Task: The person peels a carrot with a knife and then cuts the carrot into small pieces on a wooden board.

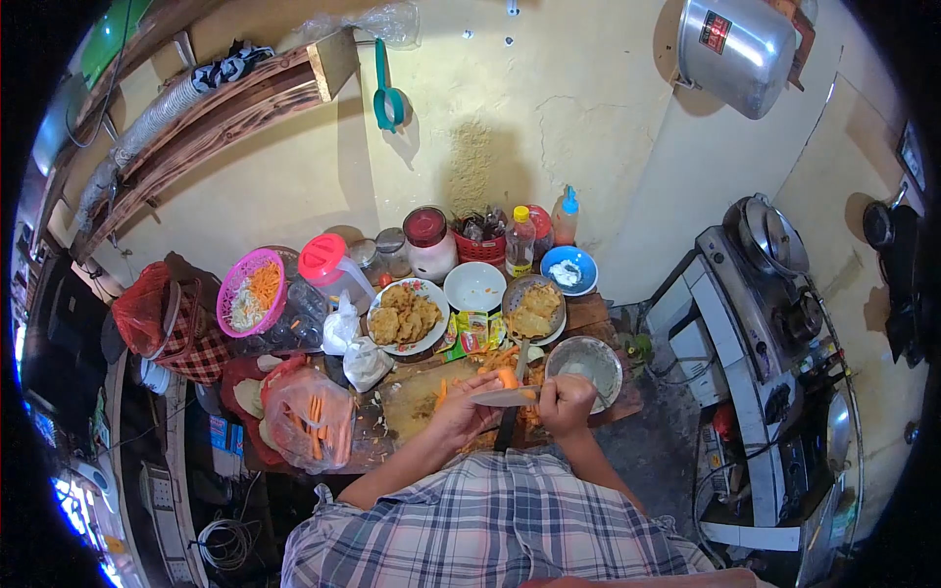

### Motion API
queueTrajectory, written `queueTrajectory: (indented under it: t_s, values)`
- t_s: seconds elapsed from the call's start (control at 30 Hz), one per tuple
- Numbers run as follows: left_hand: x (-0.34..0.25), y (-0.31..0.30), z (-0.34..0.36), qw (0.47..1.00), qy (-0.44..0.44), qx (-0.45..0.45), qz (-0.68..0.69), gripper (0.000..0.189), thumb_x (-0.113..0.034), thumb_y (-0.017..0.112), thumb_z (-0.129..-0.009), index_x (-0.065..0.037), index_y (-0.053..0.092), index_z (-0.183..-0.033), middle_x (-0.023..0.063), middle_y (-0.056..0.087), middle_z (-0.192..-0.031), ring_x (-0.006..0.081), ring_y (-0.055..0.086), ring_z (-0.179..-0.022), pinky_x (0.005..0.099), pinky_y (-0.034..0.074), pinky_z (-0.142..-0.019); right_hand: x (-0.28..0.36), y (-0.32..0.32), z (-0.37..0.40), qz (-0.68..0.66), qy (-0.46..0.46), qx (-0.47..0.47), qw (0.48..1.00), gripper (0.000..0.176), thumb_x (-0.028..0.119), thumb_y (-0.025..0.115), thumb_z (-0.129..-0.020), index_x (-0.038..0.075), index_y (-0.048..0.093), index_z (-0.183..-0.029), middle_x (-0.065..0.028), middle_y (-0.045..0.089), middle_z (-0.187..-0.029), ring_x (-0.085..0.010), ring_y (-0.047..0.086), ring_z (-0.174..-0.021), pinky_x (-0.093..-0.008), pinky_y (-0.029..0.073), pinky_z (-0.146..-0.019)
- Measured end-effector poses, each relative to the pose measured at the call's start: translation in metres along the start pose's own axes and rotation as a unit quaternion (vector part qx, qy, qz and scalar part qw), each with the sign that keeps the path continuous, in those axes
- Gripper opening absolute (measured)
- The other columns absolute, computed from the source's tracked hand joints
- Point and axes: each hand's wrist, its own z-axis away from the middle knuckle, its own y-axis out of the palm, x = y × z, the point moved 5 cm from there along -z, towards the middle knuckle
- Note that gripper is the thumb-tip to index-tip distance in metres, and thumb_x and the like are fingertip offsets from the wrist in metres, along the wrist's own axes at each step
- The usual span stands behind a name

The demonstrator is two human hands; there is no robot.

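Observation:
My left hand point(465, 410) is closed around a carrot point(507, 377), whose orange end shows past the fingers. In my right hand point(568, 403) is a knife point(505, 396), its blade pointing left and lying across the front of the carrot in this view. Both hands are close together over the front of the wooden table point(417, 387). Orange carrot scraps lie around and beneath them. Right beside my right hand stands a grey bowl point(598, 361) with some pale liquid in it. Behind the hands are yellow-green packets point(472, 335).
A plate of fried food point(404, 316), a white bowl point(476, 287) and a blue bowl of white powder point(570, 269) stand farther back. At left are a pink basket of shredded vegetables point(253, 291) and a plastic bag of carrots point(312, 419). A stove point(755, 294) is at right.

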Motion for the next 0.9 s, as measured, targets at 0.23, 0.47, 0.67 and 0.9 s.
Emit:
queueTrajectory:
  t_s: [0.23, 0.47, 0.67, 0.9]
  values:
    - [0.005, 0.006, -0.005, 1.000, 0.006, 0.002, -0.018, 0.021, -0.012, 0.060, -0.088, -0.005, 0.059, -0.108, 0.0063, 0.065, -0.098, 0.0152, 0.064, -0.084, 0.0261, 0.052, -0.073, 0.000, 0.003, 0.002, -0.004, 0.008, -0.004, 1.000, 0.026, 0.006, 0.055, -0.071, 0.001, 0.047, -0.047, -0.0142, 0.044, -0.045, -0.0313, 0.046, -0.039, -0.0404, 0.036, -0.044]
    - [0.005, 0.010, -0.004, 1.000, 0.017, -0.002, -0.009, 0.020, -0.010, 0.058, -0.089, -0.005, 0.060, -0.108, 0.0052, 0.066, -0.094, 0.0119, 0.064, -0.079, 0.0217, 0.051, -0.065, -0.005, 0.008, 0.006, -0.009, 0.029, 0.001, 1.000, 0.028, 0.007, 0.055, -0.073, 0.000, 0.047, -0.047, -0.0155, 0.044, -0.045, -0.0322, 0.046, -0.039, -0.0414, 0.036, -0.043]
    - [0.004, 0.011, -0.004, 0.999, 0.041, 0.003, -0.035, 0.021, -0.007, 0.057, -0.088, -0.004, 0.059, -0.109, 0.0053, 0.065, -0.096, 0.0123, 0.063, -0.083, 0.0209, 0.051, -0.070, -0.010, 0.013, 0.009, -0.019, 0.046, 0.000, 0.999, 0.030, 0.007, 0.055, -0.073, 0.000, 0.046, -0.046, -0.0164, 0.043, -0.045, -0.0329, 0.045, -0.039, -0.0421, 0.036, -0.042]
    - [0.003, 0.007, -0.003, 0.998, 0.038, -0.022, -0.043, 0.020, -0.008, 0.057, -0.088, -0.005, 0.058, -0.108, 0.0046, 0.064, -0.096, 0.0123, 0.063, -0.083, 0.0237, 0.052, -0.072, -0.011, 0.017, 0.010, -0.014, 0.047, 0.006, 0.999, 0.030, 0.006, 0.055, -0.073, 0.000, 0.045, -0.046, -0.0171, 0.043, -0.045, -0.0328, 0.045, -0.038, -0.0417, 0.035, -0.042]
